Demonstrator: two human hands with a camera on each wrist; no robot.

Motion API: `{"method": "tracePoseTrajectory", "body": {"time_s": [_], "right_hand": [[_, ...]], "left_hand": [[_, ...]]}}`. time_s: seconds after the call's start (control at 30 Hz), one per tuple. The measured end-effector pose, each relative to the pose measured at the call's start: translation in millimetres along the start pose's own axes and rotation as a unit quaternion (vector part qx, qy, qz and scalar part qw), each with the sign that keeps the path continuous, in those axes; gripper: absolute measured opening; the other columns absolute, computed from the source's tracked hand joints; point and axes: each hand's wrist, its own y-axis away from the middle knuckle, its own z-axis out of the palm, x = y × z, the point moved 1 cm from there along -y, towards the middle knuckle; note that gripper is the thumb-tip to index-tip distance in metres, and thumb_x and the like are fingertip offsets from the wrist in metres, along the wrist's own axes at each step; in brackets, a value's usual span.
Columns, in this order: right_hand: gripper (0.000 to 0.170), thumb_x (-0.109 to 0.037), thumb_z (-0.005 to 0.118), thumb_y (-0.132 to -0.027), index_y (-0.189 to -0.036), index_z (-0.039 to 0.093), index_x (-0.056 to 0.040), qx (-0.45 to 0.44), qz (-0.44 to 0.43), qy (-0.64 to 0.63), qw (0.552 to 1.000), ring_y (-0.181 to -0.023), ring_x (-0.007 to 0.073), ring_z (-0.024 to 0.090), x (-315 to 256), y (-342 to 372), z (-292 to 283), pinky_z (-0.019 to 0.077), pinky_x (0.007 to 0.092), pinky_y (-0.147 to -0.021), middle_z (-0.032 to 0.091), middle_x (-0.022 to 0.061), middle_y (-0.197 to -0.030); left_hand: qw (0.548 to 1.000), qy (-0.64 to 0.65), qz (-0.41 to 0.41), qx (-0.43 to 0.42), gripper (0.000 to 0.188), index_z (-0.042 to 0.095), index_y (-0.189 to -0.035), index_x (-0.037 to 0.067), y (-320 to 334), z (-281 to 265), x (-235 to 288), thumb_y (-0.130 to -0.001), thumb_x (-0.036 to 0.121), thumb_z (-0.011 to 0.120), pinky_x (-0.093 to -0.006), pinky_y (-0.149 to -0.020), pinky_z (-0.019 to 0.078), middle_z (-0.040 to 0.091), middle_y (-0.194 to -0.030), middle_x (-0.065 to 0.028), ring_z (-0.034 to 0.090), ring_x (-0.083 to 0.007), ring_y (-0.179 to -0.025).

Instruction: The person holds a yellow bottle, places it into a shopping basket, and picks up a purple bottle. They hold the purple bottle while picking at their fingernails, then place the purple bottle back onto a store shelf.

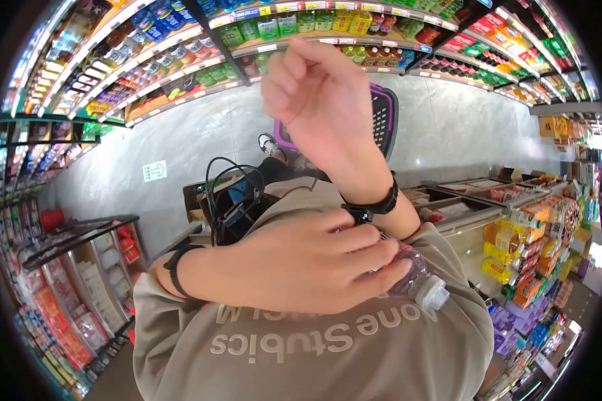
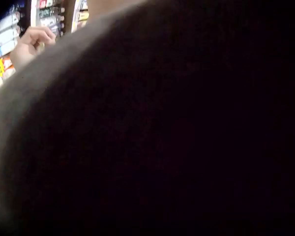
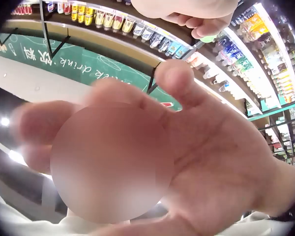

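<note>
My left hand (image 1: 328,260) reaches across the chest from the left, its fingers curled over a clear plastic bottle (image 1: 418,271). The bottle lies against the brown printed shirt (image 1: 281,341), its pale cap (image 1: 435,294) pointing down and right; part of its body is hidden under the fingers. My right hand (image 1: 321,100) is raised in front, palm showing and fingers loosely bent, with nothing in it. Its palm fills much of the right wrist view. Dark cloth (image 2: 39,83) covers most of the left wrist view, with a hand (image 2: 29,46) at its upper left.
Behind the right hand a black shopping basket (image 1: 384,110) with a purple rim stands on the grey floor (image 1: 441,127). Drink shelves (image 1: 294,43) run along the front. Low bins (image 1: 458,210) are at the right, and a display rack (image 1: 90,281) at the left. Black cables (image 1: 214,180) hang beside the body.
</note>
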Motion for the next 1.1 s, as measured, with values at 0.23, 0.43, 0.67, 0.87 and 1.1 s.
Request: {"method": "tracePoseTrajectory", "body": {"time_s": [0.23, 0.43, 0.67, 0.87, 1.1], "right_hand": [[0.026, -0.023, 0.061, -0.093, -0.074, 0.045, -0.0121, 0.078, 0.016, -0.047, 0.996, -0.064, 0.0174, 0.045, 2.5, -19.0, -30.7, 0.0344, 0.0312, -0.06, 0.043, 0.0008, -0.068], [0.027, -0.02, 0.056, -0.098, -0.077, 0.041, -0.0117, 0.097, 0.034, -0.1, 0.99, -0.068, 0.0151, 0.04, -18.4, -30.1, -64.6, 0.0359, 0.0285, -0.058, 0.036, -0.0001, -0.072], [0.041, -0.041, 0.058, -0.1, -0.096, 0.061, 0.0002, -0.111, -0.036, 0.266, 0.957, -0.084, 0.0239, 0.063, -72.6, 19.7, -84.4, 0.0524, 0.0358, -0.075, 0.063, 0.013, -0.09], [0.097, -0.037, 0.094, -0.063, -0.139, 0.05, 0.0046, -0.143, 0.141, 0.286, 0.937, -0.125, 0.0225, 0.055, -58.2, 78.9, -85.1, 0.0432, 0.0398, -0.106, 0.058, 0.0135, -0.135], [0.078, -0.015, 0.086, -0.073, -0.137, 0.048, 0.0069, -0.133, 0.046, 0.276, 0.951, -0.101, 0.0217, 0.067, -31.5, 51.9, -86.7, 0.0537, 0.0373, -0.089, 0.067, 0.0158, -0.115]], "left_hand": [[0.993, -0.033, 0.019, -0.111, 0.049, 0.055, -0.136, 0.003, -28.8, 42.1, 1.5, -0.088, 0.012, 0.056, -0.0264, -0.069, 0.0441, 0.063, -0.098, -0.0076, 0.061, -0.0161, -0.088], [0.984, 0.039, 0.016, -0.174, 0.046, 0.055, -0.13, -0.001, -35.9, 36.5, -2.7, -0.086, 0.011, 0.057, -0.0321, -0.069, 0.055, 0.063, -0.101, -0.0141, 0.065, -0.0252, -0.093], [0.973, 0.202, -0.08, -0.075, 0.06, 0.047, -0.142, 0.005, -11.2, -18.1, -35.2, -0.091, 0.029, 0.067, -0.038, -0.088, 0.0554, 0.055, -0.135, -0.0191, 0.063, -0.0313, -0.115], [0.89, 0.283, -0.334, 0.13, 0.078, 0.053, -0.14, 0.006, 3.4, -61.3, -56.8, -0.075, 0.03, 0.088, -0.0398, -0.1, 0.0502, 0.066, -0.126, -0.0143, 0.066, -0.0294, -0.115], [0.86, 0.186, -0.131, 0.456, 0.035, 0.057, -0.109, 0.003, 10.6, -108.2, -35.5, -0.086, 0.02, 0.078, -0.0444, -0.092, 0.052, 0.064, -0.101, -0.0161, 0.065, -0.0284, -0.084]]}}
